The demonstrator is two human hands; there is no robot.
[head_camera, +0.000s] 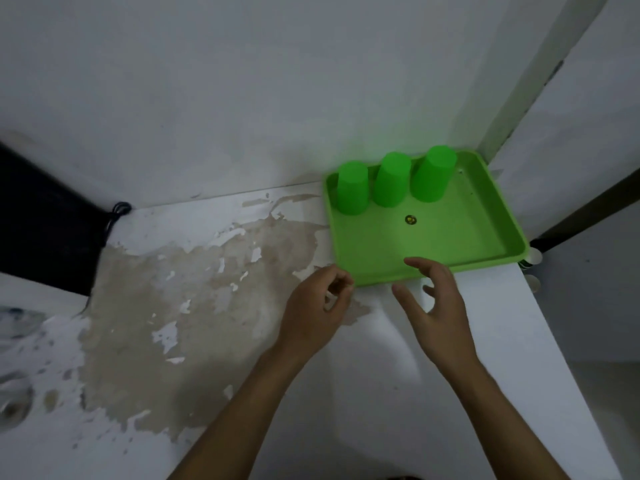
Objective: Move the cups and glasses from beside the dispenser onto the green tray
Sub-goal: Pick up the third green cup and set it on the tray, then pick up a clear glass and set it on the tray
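Note:
A green tray (485, 233) lies in the far right corner of the white counter, against the wall. Three green cups stand upside down in a row along its back edge: a left cup (352, 188), a middle cup (392, 180) and a right cup (433, 174). My left hand (317, 306) hovers just off the tray's front left corner, fingers loosely curled with nothing in them. My right hand (434, 306) is at the tray's front rim, fingers spread and empty, fingertips over the rim.
The white counter (173, 306) has a large patch of peeled, brownish surface at its middle. A dark object (45, 220) with a black cable (119, 211) stands at the left. The counter's right edge drops off beside the tray.

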